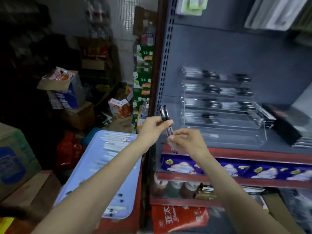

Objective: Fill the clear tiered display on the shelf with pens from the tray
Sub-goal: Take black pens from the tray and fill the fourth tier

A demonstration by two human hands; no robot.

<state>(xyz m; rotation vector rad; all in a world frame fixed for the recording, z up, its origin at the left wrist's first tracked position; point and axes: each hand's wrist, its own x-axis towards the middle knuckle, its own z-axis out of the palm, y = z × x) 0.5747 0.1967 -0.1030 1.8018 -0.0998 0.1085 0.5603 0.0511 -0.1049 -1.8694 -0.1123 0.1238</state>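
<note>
Two pens (pixel 166 121) are held together between both hands, in front of the shelf's left upright. The left hand (pixel 152 128) pinches them near the capped upper end, thumb and forefinger curled round the barrels; the right hand (pixel 186 140) pinches the lower, clear section with its fingertips (pixel 172 137). Both hands are thus clamped on the same pair.

Handling assessment: the pens look light, rigid and slender, with smooth plastic barrels liable to slip or roll against one another. A mid-barrel pinch would likely give best control; they should lie flat in a tier without force.

Appearance: black caps with clips at the top, transparent barrels below (motion blur hides finer detail).

Left of the hands, the blue tray (pixel 81 179) carries a row of pale pens (pixel 114 142) at its far end and a few near its close end.

Right of the hands, the clear tiered display (pixel 221 105) stands on the grey shelf (pixel 244 144). Its upper tiers hold black-capped pens; the lowest tier appears largely unfilled. A dark slanted box (pixel 287 122) sits just beside it.
</note>
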